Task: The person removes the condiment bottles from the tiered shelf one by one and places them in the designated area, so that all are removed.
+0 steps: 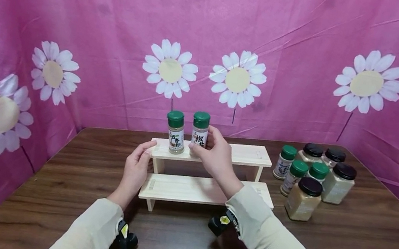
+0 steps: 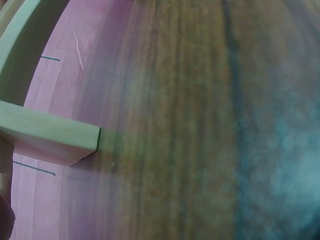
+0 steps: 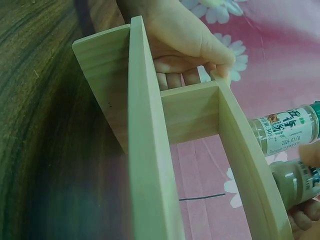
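A two-tier wooden rack (image 1: 208,190) stands on the table. My left hand (image 1: 136,169) grips the left end of its upper board; in the right wrist view that hand's thumb meets the board's corner, with fingers curled by the side support. On the upper tier, a green-capped spice jar (image 1: 176,134) stands upright near the left end. Just right of it, my right hand (image 1: 217,154) pinches a second green-capped spice jar (image 1: 200,128) between thumb and fingers. This jar is upright at the upper board (image 3: 250,150), its base partly covered by the thumb.
Right of the rack, several jars stand grouped on the brown table (image 1: 173,242): green-capped shakers (image 1: 283,165) and larger black-lidded square jars (image 1: 303,199). A pink cloth (image 1: 122,21) with daisies hangs behind the table and at its sides.
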The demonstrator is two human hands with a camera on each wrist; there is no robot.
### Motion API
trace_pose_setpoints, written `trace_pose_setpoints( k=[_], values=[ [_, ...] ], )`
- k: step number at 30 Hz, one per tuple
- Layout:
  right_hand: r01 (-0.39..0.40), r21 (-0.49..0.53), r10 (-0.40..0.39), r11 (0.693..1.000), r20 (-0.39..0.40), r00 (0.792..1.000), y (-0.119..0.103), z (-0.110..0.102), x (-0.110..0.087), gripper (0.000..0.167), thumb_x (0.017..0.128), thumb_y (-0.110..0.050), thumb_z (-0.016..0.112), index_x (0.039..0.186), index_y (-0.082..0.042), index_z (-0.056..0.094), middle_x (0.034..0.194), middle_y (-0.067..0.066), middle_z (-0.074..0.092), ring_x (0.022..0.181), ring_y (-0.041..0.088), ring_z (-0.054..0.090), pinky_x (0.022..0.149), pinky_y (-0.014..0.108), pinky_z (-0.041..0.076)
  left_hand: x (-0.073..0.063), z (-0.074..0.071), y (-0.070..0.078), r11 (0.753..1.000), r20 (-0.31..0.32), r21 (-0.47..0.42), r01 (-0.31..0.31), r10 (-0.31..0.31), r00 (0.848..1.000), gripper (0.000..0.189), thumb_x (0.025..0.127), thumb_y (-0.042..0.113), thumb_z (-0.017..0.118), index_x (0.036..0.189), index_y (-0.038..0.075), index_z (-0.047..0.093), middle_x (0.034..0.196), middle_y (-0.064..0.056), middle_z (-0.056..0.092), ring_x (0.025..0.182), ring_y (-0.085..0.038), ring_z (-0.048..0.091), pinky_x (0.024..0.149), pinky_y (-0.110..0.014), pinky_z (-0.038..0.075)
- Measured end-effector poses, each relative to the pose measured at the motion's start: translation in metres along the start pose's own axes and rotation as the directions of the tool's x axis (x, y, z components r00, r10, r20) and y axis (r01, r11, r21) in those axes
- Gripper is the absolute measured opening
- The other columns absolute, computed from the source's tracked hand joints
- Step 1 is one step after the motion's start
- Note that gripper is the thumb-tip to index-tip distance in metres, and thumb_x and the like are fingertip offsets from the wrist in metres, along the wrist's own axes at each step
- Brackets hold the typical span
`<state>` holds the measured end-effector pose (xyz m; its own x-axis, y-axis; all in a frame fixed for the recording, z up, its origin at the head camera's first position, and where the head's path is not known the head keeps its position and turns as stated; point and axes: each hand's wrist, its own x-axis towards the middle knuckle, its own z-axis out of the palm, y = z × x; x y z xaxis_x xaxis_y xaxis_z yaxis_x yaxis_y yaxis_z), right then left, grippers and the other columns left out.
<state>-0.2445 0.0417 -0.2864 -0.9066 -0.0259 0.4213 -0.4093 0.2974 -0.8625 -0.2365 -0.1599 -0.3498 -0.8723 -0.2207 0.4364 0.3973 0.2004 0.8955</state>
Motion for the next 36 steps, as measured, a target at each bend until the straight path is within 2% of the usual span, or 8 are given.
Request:
trace_pose_setpoints(
  k=[8,15,21,32,36],
  values=[
    [0.103,0.046,-0.098,0.994,-0.101,0.99,0.002,-0.008,-0.007,0.05,0.075,-0.013,0.072,0.121,-0.008,0.054,0.093,0.013,0.065,0.08,0.021,0.06,0.07,0.03,0.05,0.0,0.0,-0.001,0.998,0.008,-0.056,0.031,-0.031,0.999,0.032,0.094,0.004,0.041,0.119,0.002,0.059,0.117,-0.019,0.059,0.084,-0.001,0.056,0.076,-0.021,0.049],
    [0.193,0.011,-0.188,0.981,-0.174,0.967,0.009,-0.019,-0.014,0.052,0.073,-0.008,0.073,0.121,-0.005,0.054,0.089,0.014,0.064,0.074,0.019,0.057,0.062,0.023,0.048,0.0,0.001,-0.001,0.997,0.007,-0.073,0.022,-0.022,1.0,0.032,0.094,0.003,0.04,0.12,0.0,0.058,0.117,-0.021,0.058,0.086,0.0,0.056,0.078,-0.021,0.048],
    [0.224,0.003,-0.219,0.974,-0.206,0.954,0.011,-0.034,-0.023,0.048,0.074,-0.006,0.072,0.12,-0.004,0.055,0.094,0.014,0.064,0.079,0.016,0.056,0.062,0.021,0.047,0.001,0.001,-0.001,0.994,0.01,-0.098,0.039,-0.038,0.999,0.032,0.094,0.003,0.04,0.12,0.0,0.058,0.113,-0.022,0.058,0.081,-0.001,0.057,0.073,-0.021,0.05],
    [0.319,-0.039,-0.316,0.947,-0.289,0.904,0.013,-0.067,-0.036,0.046,0.076,-0.001,0.069,0.119,0.002,0.054,0.095,0.018,0.061,0.079,0.005,0.053,0.066,0.013,0.046,0.001,0.0,0.001,0.995,0.018,-0.081,0.05,-0.049,0.999,0.032,0.093,0.004,0.04,0.12,0.002,0.058,0.117,-0.02,0.057,0.083,-0.001,0.056,0.072,-0.017,0.048],
    [0.337,-0.048,-0.335,0.94,-0.31,0.89,0.012,-0.078,-0.039,0.046,0.076,0.001,0.068,0.119,0.004,0.053,0.095,0.012,0.06,0.079,0.005,0.054,0.068,0.012,0.046,0.0,0.0,0.001,0.995,0.021,-0.087,0.046,-0.044,0.999,0.032,0.093,0.002,0.04,0.12,0.0,0.058,0.116,-0.021,0.057,0.083,-0.001,0.056,0.073,-0.018,0.048]
  ],
)
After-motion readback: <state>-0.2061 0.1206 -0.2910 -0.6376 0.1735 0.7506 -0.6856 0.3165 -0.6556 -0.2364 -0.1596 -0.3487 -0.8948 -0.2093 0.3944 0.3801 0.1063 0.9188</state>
